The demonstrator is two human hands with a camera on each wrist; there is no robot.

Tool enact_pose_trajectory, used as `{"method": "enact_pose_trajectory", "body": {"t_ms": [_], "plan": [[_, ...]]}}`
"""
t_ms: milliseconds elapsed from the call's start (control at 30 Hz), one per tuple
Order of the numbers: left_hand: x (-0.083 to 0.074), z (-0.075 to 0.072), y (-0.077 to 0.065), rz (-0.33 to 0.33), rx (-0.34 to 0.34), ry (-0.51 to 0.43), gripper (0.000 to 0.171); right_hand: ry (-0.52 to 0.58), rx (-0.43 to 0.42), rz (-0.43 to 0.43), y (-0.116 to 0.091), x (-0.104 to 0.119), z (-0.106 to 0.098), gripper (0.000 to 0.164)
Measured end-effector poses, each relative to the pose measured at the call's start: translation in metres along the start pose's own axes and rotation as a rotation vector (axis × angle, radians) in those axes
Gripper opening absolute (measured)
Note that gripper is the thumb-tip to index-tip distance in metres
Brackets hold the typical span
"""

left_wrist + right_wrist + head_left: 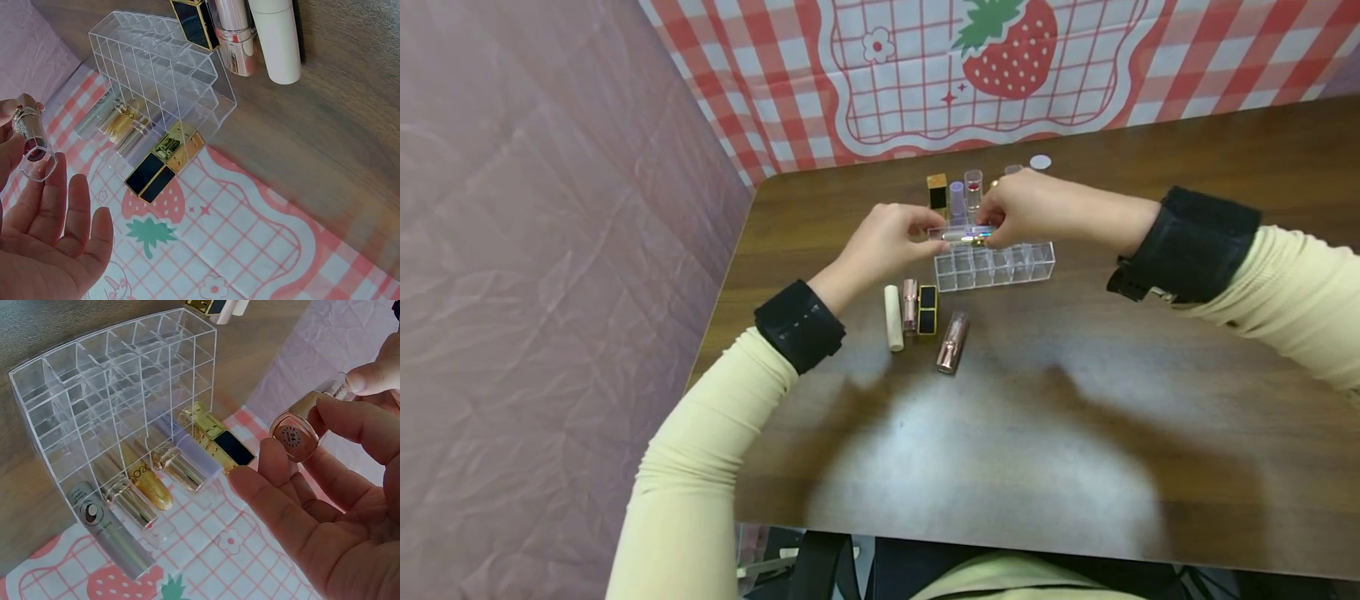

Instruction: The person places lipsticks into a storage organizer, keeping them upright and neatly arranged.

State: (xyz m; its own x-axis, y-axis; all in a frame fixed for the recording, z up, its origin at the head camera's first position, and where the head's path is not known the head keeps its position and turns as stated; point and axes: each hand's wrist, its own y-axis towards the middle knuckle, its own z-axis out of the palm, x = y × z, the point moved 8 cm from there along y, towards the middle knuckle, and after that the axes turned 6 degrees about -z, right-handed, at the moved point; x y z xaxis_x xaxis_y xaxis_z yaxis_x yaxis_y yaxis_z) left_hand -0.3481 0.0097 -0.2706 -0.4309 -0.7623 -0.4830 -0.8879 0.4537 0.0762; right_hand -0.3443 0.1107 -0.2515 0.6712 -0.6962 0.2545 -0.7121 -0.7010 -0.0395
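While a clear-ended lipstick tube (962,235) lies almost level near the centre of the head frame, the left hand (886,240) pinches its left end and the right hand (1028,205) its right end, each grip drawn in to the tube's thickness between thumb and fingers. In the left wrist view the other fingers spread loosely, lower left of the frame. The step in hand seems to be handling this one tube with both hands, perhaps turning it; the next move likely calls for one grip to let go while the other tips the tube upright over a cell. Just below it stands a clear organizer (1037,263); along its far side rise a black-and-gold lipstick (937,192), a lilac tube (957,198) and a clear-capped red lipstick (973,185). Below and left of these, on the tabletop (1075,467), a cream tube (893,318), a rose-gold tube (910,305) and a black-and-gold case (928,310) lie side by side, with a shiny pinkish tube (952,343) apart, lower right of them. A strawberry-print cloth (917,92) fills the top of the frame, and mauve fabric (565,250) the left
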Motion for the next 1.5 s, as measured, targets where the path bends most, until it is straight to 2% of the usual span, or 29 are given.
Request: {"method": "enact_pose_trajectory", "body": {"t_ms": [100,333,567,833,1200,1500], "plan": [[-0.001,-0.002,0.002,0.001,0.003,0.011,0.024,0.016,0.008,0.019,0.000,-0.003,0.000,0.007],[0.001,-0.018,0.009,-0.021,-0.044,0.073,0.026,0.036,0.040,0.068,-0.012,-0.027,-0.001,0.032],[0.005,-0.026,0.028,-0.009,-0.063,0.109,0.025,0.061,0.071,0.119,-0.031,-0.057,0.015,0.035],[-0.001,-0.017,0.052,0.006,-0.022,0.182,0.026,0.074,0.050,0.132,-0.047,-0.077,0.026,0.031],[-0.004,-0.006,0.069,-0.033,0.054,0.280,0.027,0.112,0.028,0.141,-0.059,-0.088,0.032,0.029],[-0.012,0.004,0.076,-0.026,0.049,0.338,0.022,0.113,0.030,0.131,-0.065,-0.097,0.034,0.030]]}}
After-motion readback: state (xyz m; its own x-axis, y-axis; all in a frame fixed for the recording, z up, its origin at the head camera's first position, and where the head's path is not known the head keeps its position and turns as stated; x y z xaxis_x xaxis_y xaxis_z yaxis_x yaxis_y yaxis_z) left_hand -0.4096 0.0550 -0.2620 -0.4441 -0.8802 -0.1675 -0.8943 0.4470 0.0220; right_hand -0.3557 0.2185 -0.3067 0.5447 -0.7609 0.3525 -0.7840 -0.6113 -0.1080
